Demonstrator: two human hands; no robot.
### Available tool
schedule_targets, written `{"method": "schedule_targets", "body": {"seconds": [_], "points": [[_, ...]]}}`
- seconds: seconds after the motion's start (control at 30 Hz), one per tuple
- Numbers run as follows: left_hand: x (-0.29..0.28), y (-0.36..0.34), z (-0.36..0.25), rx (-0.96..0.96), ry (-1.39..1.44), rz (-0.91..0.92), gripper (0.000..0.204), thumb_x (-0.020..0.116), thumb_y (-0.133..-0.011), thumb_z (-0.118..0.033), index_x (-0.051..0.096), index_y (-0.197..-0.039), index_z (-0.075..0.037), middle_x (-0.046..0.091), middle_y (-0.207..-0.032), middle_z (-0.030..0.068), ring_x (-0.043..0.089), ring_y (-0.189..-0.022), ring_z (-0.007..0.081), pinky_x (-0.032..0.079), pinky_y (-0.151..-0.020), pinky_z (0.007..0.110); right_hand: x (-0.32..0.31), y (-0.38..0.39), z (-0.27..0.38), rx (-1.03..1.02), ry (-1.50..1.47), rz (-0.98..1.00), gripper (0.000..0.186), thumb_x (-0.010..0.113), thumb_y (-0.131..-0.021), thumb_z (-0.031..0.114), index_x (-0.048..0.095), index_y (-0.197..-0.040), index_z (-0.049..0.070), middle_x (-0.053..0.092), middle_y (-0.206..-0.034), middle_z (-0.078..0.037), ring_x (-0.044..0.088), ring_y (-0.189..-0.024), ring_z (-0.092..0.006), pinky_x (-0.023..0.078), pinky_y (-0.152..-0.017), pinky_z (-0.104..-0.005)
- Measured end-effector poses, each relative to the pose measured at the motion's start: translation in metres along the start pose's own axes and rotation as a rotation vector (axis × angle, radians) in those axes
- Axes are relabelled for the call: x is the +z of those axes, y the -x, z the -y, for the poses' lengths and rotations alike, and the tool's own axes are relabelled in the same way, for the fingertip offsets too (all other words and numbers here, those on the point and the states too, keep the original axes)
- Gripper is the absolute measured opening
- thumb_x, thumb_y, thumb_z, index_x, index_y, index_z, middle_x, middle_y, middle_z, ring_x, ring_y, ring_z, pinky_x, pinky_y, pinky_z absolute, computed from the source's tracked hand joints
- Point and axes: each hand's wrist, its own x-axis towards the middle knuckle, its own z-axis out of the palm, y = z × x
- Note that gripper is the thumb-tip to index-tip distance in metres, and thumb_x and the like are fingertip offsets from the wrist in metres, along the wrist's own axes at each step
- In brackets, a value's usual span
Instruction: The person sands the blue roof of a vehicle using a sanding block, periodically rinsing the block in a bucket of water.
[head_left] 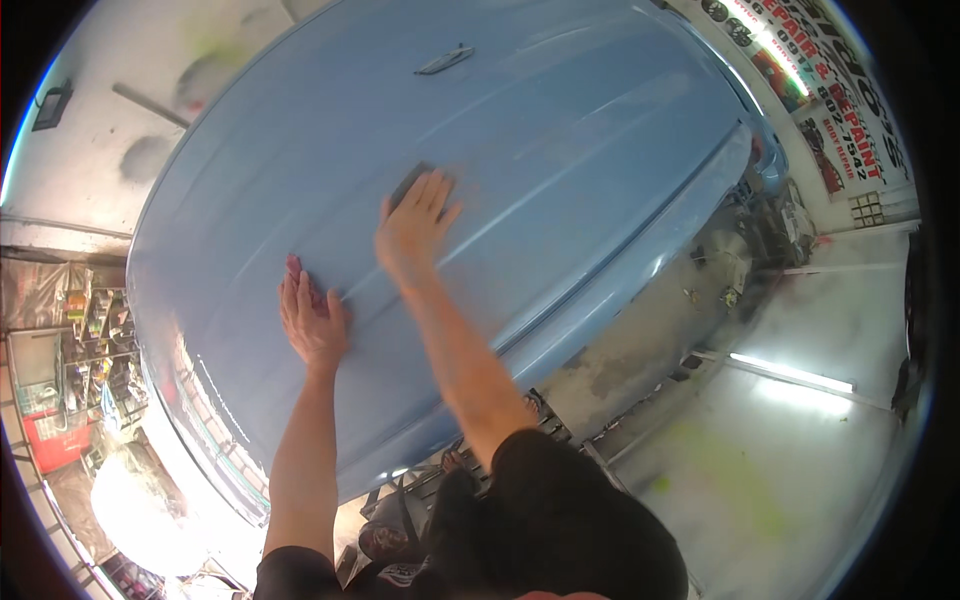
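A broad blue car panel, which looks like a hood point(560, 190), spreads out in front of me with a dull, dusty sheen. My left hand point(312, 325) presses a crumpled dark red cloth point(293, 264) against its near left part. Farther up and to the right, my right hand point(415, 230) lies over a dark grey flat pad point(409, 181), its fingers stretched along the pad. The pad looks like a sanding pad, though the hand covers much of it.
A small dark slender piece point(445, 61) sits on the panel's far part. Shelves with jumbled items point(100, 350) stand at the left, above a bright glare. At right are a lit tube lamp point(790, 372) and a printed banner point(840, 110) on the wall.
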Motion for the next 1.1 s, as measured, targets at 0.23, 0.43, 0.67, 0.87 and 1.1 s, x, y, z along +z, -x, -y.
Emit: {"method": "schedule_targets", "body": {"seconds": [0.23, 0.43, 0.67, 0.87, 1.1], "points": [[0.015, -0.005, -0.009, 0.051, 0.031, -0.01, 0.055, 0.067, -0.096, -0.028, 0.057, -0.145, -0.004, 0.047, -0.159, 0.0161, 0.041, -0.148, 0.0372, 0.037, -0.118, 0.048, -0.047, -0.128, -0.081, 0.327, -0.011, -0.243, 0.078, 0.041, -0.109, 0.044, 0.024, -0.158, -0.013, 0.026, -0.166, -0.032, 0.023, -0.156, -0.0434, 0.011, -0.121, -0.0717], [0.009, -0.004, 0.001, 0.038, 0.048, -0.016, 0.06, 0.07, -0.093, -0.03, 0.056, -0.147, -0.008, 0.047, -0.159, 0.0133, 0.04, -0.149, 0.039, 0.036, -0.119, 0.051, -0.022, -0.07, -0.035, 0.288, -0.11, -0.157, 0.07, 0.037, -0.111, 0.04, 0.029, -0.155, -0.014, 0.028, -0.165, -0.032, 0.024, -0.156, -0.043, 0.009, -0.121, -0.0722], [0.007, -0.005, -0.005, 0.055, 0.072, -0.01, 0.055, 0.067, -0.095, -0.025, 0.057, -0.144, -0.004, 0.046, -0.161, 0.012, 0.04, -0.149, 0.0367, 0.037, -0.118, 0.048, -0.096, -0.165, -0.107, 0.35, -0.044, -0.126, 0.066, 0.038, -0.11, 0.039, 0.041, -0.146, -0.016, 0.036, -0.161, -0.031, 0.032, -0.151, -0.0452, 0.023, -0.115, -0.0742], [0.012, -0.004, -0.004, 0.071, 0.009, -0.011, 0.054, 0.066, -0.097, -0.024, 0.055, -0.145, -0.002, 0.046, -0.161, 0.0105, 0.041, -0.148, 0.035, 0.038, -0.117, 0.047, -0.018, -0.095, -0.078, 0.175, 0.03, -0.293, 0.068, 0.037, -0.11, 0.039, 0.036, -0.149, -0.017, 0.034, -0.162, -0.03, 0.031, -0.152, -0.0445, 0.019, -0.116, -0.0741], [0.017, -0.002, 0.0, 0.038, 0.077, 0.01, 0.061, 0.07, -0.092, -0.031, 0.056, -0.148, -0.011, 0.045, -0.162, 0.0113, 0.038, -0.151, 0.0369, 0.033, -0.121, 0.051, -0.087, -0.154, -0.108, 0.336, -0.039, -0.093, 0.068, 0.032, -0.111, 0.039, 0.031, -0.153, -0.015, 0.024, -0.166, -0.032, 0.017, -0.158, -0.0421, 0.01, -0.121, -0.0725]]}}
